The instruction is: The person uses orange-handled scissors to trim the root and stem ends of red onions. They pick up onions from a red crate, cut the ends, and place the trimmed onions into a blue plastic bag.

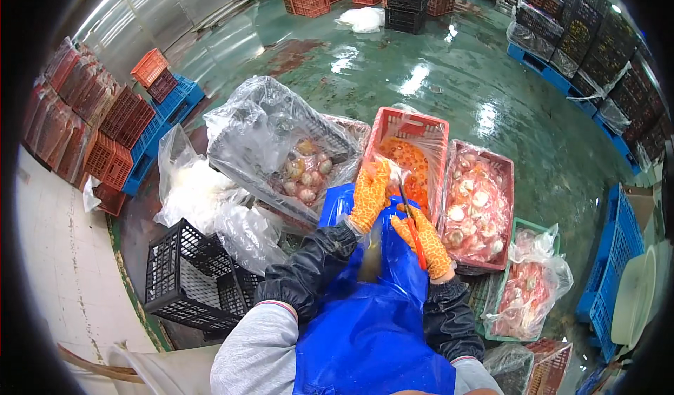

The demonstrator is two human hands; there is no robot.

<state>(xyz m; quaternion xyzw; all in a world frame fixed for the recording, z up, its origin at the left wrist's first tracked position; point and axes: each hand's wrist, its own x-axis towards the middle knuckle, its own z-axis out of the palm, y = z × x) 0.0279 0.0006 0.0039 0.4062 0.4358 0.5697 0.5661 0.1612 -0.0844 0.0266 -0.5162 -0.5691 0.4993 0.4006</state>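
My left hand (368, 195), in an orange patterned glove, holds a small pale, wet piece (394, 175) over the near end of a red plastic crate (380, 132). Red-handled scissors (416, 240) are in my right hand (429, 242), gloved the same way. Their dark blades point up towards the pale piece; whether they touch it is hard to tell. Inside the film-lined red crate lie many round orange balls, like egg yolks (408, 158). To its right, another red crate (509, 184) holds pinkish soft matter with pale round lumps (476, 200).
Left of my hands stands a film-lined dark crate (253, 190) with round lumps (308, 174). A black crate (179, 268) and white plastic bags (195, 190) lie nearer. At right is a green crate (518, 226) of pinkish matter. Stacked crates on blue pallets (181, 97) flank the wet floor.
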